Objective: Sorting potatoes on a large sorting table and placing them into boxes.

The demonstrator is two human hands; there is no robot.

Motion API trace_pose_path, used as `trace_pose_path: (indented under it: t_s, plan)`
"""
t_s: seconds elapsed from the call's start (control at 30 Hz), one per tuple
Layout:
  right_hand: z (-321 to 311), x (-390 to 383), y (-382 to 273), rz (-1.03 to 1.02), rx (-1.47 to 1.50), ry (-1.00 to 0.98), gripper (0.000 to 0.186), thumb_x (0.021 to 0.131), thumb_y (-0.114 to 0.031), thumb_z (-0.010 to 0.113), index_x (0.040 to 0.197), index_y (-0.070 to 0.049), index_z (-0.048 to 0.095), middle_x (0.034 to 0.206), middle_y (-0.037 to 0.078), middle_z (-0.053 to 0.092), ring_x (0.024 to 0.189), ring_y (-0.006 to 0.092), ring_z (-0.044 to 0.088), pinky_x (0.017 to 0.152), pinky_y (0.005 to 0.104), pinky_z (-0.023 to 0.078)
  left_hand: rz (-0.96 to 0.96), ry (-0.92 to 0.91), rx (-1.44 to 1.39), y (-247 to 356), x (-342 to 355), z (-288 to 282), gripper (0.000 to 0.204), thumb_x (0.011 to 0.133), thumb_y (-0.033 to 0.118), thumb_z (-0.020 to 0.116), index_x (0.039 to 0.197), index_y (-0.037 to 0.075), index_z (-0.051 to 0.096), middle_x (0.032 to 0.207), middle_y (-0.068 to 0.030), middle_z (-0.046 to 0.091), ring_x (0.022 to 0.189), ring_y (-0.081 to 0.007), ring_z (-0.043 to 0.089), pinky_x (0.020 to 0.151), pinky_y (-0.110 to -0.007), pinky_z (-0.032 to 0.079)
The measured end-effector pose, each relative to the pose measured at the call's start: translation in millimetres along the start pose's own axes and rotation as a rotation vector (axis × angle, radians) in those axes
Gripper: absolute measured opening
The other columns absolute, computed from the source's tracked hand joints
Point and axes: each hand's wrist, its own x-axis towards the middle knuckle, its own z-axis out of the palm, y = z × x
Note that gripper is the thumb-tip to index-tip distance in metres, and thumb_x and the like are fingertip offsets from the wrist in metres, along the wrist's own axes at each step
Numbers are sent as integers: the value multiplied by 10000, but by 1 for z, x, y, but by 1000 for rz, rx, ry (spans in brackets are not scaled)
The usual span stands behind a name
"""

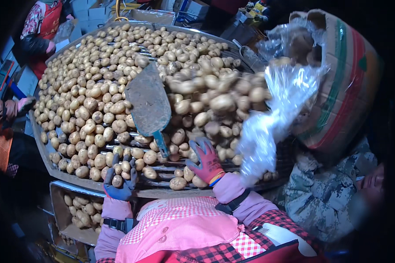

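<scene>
Small yellow-brown potatoes [90,103] cover a slatted metal sorting table [162,176]. At its near edge my left hand [117,191], in a blue-grey glove, is cupped palm up around a few potatoes [117,180]. My right hand [206,161], in a red and blue glove, has its fingers spread against the potatoes to the right of centre and grips nothing. A flat metal scoop [149,103] with a teal handle lies on the heap, its handle toward me. Potatoes blurred by motion [224,87] tumble from a tilted cardboard carton [338,83] at the right.
Clear plastic lining [267,118] hangs from the carton over the table. A person in camouflage clothing [324,193] is beneath the carton. Below the near edge stands a box [74,228] holding potatoes. Other people, one with a gloved hand [26,105], stand along the left side.
</scene>
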Motion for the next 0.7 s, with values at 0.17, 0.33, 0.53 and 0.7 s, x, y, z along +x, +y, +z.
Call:
trace_pose_path:
  t_s: [0.17,0.33,0.53,0.7]
  plan:
    - [13,-30,42,194,93,-176,802,810,-557,673,1412,-62,479,1415,225,451,1354,391,376,1148,548,268,-36,27,-42,-1,-2,9,529,997,255,447,1518,226,361,1579,-113,316,1409,-337,364,1091,-516,410]
    - [10,-23,94,227,20,120,639,843,-420,682,1333,-53,497,1218,171,546,1130,303,508,951,444,417,-8,69,-68,-1,1,9,522,1000,257,435,1516,226,366,1565,-109,344,1416,-329,352,1097,-514,402]
    - [7,-15,117,363,312,172,512,902,-344,627,1316,-68,506,1141,113,555,1032,237,521,863,386,448,-6,75,-21,-3,4,8,513,1002,270,419,1512,224,380,1568,-104,340,1425,-308,340,1094,-501,397]
    - [9,-18,110,450,925,292,410,951,-280,580,1302,-80,514,1078,65,563,951,182,532,790,338,475,-16,75,-43,-3,4,8,505,1011,280,425,1510,222,381,1561,-108,349,1406,-313,373,1078,-508,411]
